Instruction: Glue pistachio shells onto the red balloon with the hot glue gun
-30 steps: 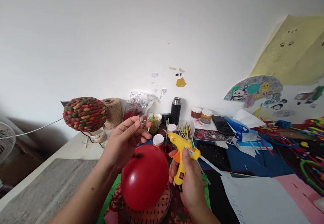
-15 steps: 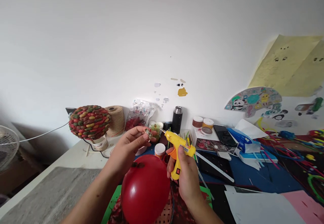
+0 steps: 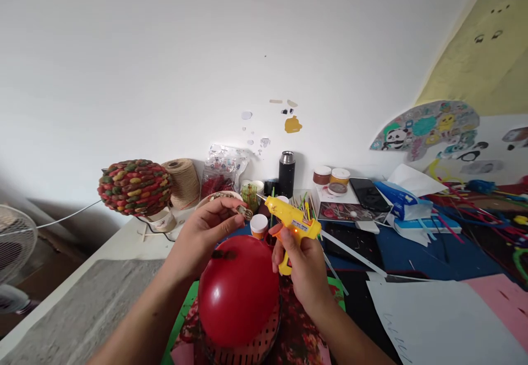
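Observation:
My left hand [image 3: 206,230] pinches a small mottled brown-green piece [image 3: 244,211] between thumb and fingertips. Wrapped round the handle of a yellow glue gun [image 3: 289,215] is my right hand [image 3: 303,260], with its fingers by the orange trigger. The gun's nozzle points left, close to the small piece. Below both hands a red balloon [image 3: 239,293] rests in a perforated basket [image 3: 266,332]. Dark pieces [image 3: 224,254] are on the balloon's upper left.
Behind stand a multicoloured ball [image 3: 135,187], a twine spool [image 3: 181,182], a black flask [image 3: 286,173] and paint jars [image 3: 322,175]. A phone [image 3: 370,194] and white paper [image 3: 437,315] are at right, a fan [image 3: 16,244] at far left.
The view has tilted down and shifted slightly. The small piece has turned between my left fingertips, and my right hand still grips the glue gun, now with an orange light showing.

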`<state>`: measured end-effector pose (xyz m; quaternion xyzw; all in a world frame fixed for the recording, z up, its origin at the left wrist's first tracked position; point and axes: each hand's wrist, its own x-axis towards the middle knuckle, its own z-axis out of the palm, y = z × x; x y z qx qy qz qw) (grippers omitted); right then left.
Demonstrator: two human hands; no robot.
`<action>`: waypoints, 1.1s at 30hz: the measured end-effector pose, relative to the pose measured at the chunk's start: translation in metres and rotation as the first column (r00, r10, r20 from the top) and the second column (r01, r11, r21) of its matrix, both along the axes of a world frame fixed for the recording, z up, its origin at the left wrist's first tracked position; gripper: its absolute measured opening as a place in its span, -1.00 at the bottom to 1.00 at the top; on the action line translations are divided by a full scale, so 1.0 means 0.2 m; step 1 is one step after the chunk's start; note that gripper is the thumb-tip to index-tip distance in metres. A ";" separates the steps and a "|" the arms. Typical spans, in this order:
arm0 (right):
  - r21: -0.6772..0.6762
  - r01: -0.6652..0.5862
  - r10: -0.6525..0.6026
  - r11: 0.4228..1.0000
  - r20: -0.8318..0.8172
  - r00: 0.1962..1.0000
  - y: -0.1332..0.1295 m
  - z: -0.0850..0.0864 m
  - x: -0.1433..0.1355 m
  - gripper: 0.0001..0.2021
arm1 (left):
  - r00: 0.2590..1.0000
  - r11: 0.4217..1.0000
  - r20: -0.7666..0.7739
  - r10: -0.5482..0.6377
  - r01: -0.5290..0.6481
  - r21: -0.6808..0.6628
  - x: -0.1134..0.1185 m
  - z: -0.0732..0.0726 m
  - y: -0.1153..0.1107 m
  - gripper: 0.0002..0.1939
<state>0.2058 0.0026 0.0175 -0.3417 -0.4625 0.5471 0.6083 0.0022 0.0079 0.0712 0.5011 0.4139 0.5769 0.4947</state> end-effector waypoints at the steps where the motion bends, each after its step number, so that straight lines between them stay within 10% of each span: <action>1: 0.001 -0.009 0.009 1.000 -0.001 1.000 0.00 0.00 0.00 -0.30 | 1.000 1.000 0.005 -0.018 0.018 -0.001 0.01 0.00 -0.01 -0.68; 15: -0.040 -0.116 0.114 0.992 -0.059 0.992 -0.02 0.02 0.00 -0.52 | 0.955 0.998 -0.296 0.007 0.011 0.058 0.08 0.01 -0.08 -0.68; 33: -0.059 -0.134 0.133 0.989 -0.019 0.991 -0.03 0.03 0.00 -0.49 | 0.573 0.886 -0.730 0.373 0.014 0.464 0.14 0.02 -0.15 -0.88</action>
